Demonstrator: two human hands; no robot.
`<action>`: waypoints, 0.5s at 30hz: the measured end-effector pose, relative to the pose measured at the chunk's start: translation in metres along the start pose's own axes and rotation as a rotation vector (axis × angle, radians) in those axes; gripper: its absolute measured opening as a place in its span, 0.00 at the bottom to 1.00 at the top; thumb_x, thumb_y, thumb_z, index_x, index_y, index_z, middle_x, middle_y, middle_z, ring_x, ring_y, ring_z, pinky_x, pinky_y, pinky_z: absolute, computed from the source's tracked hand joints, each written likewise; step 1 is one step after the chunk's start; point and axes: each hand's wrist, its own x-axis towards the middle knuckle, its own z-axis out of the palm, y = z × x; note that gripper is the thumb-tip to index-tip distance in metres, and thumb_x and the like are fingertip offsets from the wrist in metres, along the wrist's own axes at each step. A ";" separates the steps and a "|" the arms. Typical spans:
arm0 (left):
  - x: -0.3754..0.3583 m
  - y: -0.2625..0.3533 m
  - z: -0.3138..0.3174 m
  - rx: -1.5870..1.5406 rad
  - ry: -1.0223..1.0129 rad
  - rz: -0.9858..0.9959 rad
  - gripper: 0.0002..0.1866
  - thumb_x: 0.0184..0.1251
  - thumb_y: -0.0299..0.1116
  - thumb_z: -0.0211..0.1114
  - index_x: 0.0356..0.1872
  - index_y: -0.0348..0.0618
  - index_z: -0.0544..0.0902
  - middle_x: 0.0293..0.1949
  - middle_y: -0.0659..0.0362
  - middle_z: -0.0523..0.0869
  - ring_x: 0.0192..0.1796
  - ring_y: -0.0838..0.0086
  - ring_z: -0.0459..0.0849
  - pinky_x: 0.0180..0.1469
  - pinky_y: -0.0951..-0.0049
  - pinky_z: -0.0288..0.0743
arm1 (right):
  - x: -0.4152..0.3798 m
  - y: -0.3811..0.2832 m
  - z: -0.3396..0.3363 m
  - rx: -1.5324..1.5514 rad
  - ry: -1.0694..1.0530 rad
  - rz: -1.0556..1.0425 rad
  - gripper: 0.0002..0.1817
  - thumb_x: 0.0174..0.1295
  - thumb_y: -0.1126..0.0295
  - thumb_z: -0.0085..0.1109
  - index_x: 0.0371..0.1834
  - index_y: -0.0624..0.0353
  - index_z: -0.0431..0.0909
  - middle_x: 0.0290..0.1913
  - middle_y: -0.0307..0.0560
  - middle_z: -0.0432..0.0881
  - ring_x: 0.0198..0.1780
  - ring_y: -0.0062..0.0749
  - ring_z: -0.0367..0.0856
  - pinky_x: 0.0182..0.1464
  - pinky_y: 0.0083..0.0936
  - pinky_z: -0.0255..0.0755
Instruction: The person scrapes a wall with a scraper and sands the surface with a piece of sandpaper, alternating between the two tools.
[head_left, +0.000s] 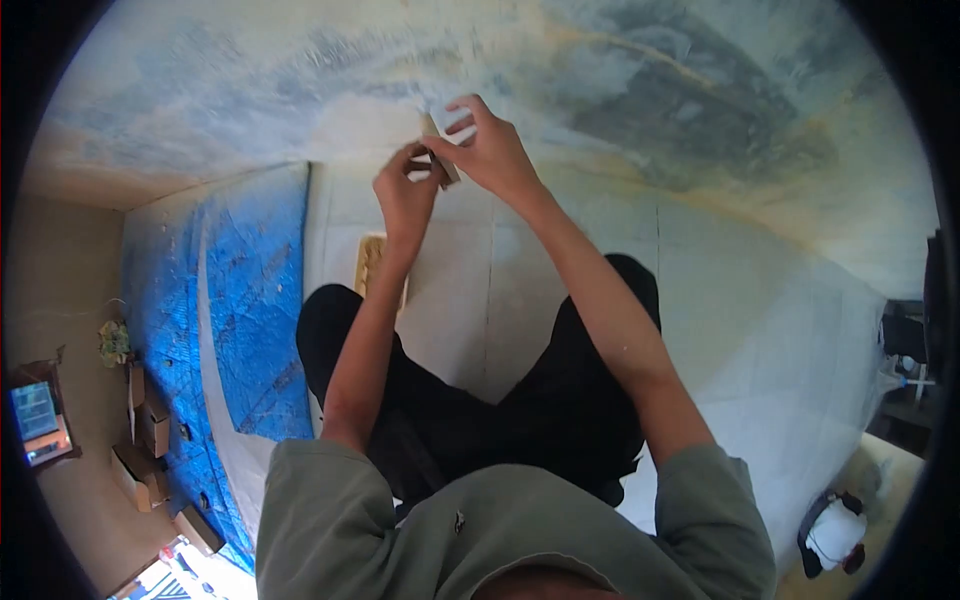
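Observation:
A small, flat tan strip (431, 126) is held up at a slant between my hands, close to the painted surface. My left hand (404, 190) is closed on its lower part, fingers bent and thumb pressed in. From the other side, the thumb of my right hand (492, 152) crosses the strip and touches it. The other right fingers are bent but apart, with a gap between them and the thumb. Part of the strip is hidden behind my fingers, and its exact kind cannot be made out.
Ahead spreads a painted surface (690, 110) in cloudy grey, blue and yellow. A yellowish tray (371, 262) lies beyond my left knee. Blue sheeting (255, 300) covers the left side, near several cardboard boxes (140, 475). White sheeting (760, 360) spreads at right. Dark equipment (905, 340) stands at the far right.

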 end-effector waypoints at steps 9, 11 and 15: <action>0.006 -0.015 -0.003 -0.279 -0.074 -0.142 0.11 0.57 0.24 0.66 0.43 0.34 0.83 0.31 0.52 0.87 0.32 0.76 0.86 0.33 0.79 0.79 | -0.003 0.009 0.013 -0.133 -0.023 -0.021 0.20 0.49 0.75 0.63 0.46 0.58 0.69 0.36 0.51 0.82 0.41 0.50 0.82 0.36 0.42 0.76; 0.007 -0.020 -0.002 -0.334 -0.052 -0.175 0.11 0.58 0.23 0.65 0.43 0.33 0.81 0.30 0.51 0.87 0.32 0.76 0.86 0.32 0.79 0.79 | -0.012 0.000 0.017 -0.511 0.138 -0.340 0.19 0.47 0.77 0.63 0.44 0.58 0.71 0.41 0.49 0.78 0.46 0.45 0.78 0.42 0.40 0.75; 0.007 -0.021 -0.003 -0.427 -0.019 -0.277 0.13 0.60 0.24 0.65 0.44 0.32 0.76 0.30 0.50 0.86 0.29 0.76 0.84 0.28 0.78 0.79 | -0.019 0.002 0.033 -0.715 -0.035 -0.600 0.19 0.47 0.77 0.62 0.45 0.58 0.72 0.45 0.47 0.74 0.49 0.41 0.75 0.53 0.38 0.72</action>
